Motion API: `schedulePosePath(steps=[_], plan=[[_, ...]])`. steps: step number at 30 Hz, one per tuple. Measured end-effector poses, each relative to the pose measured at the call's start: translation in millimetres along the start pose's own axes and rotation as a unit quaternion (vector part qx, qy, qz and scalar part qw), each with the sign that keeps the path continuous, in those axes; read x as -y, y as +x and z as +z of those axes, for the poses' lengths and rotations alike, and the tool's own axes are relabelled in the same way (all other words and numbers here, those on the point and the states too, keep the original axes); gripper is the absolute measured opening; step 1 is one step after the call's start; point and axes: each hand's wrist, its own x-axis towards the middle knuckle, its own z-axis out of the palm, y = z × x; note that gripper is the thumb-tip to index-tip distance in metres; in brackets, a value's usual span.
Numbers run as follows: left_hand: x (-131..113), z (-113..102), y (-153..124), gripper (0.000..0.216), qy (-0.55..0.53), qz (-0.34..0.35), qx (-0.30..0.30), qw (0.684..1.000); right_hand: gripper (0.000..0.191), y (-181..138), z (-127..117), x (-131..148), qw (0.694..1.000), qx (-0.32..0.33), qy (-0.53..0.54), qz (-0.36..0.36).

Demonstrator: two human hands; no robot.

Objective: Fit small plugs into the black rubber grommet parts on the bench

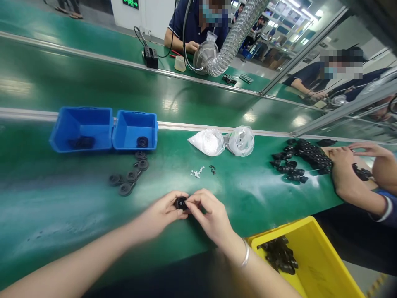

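Note:
A small round black part [181, 203] with a dark hollow centre is held by my left hand [166, 210], thumb and fingers closed around it. My right hand [207, 211] meets it from the right, thumb and fingertips pinched at its edge; whatever lies between those fingertips is too small to make out. Just beyond my hands lie a scatter of tiny white pieces [196, 173] and a few tiny black pieces [212, 169]. Several black round parts with arms [132, 176] rest to the left, in front of the blue bins.
Two blue bins [135, 142] holding black parts stand at the back left. Clear plastic bags [208, 142] sit behind the small pieces. At right, a co-worker's hands [341, 157] are beside piled black parts [313, 155]. A yellow bin [325, 256] with black parts stands front right.

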Motion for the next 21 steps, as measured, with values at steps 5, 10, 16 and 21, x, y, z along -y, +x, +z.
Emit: schedulePosePath(steps=[5,10,16,21], plan=[[4.4,-3.5,-0.1,0.030,0.050,0.018,-0.009,0.999,0.007,-0.1,13.6,-0.7,1.000,0.013,0.003,-0.026],[3.4,-4.5,-0.3,0.033,0.073,0.006,-0.021,0.997,0.012,-3.0,11.8,-5.4,0.998,0.026,-0.014,-0.047],[2.3,-6.3,0.1,0.034,0.057,-0.003,-0.021,0.998,0.036,-19.4,15.9,-8.7,0.996,0.029,-0.043,-0.077],[4.1,-8.2,0.6,0.033,0.034,0.003,-0.027,0.999,0.056,-30.6,19.6,-15.2,0.986,0.047,-0.113,-0.113]])
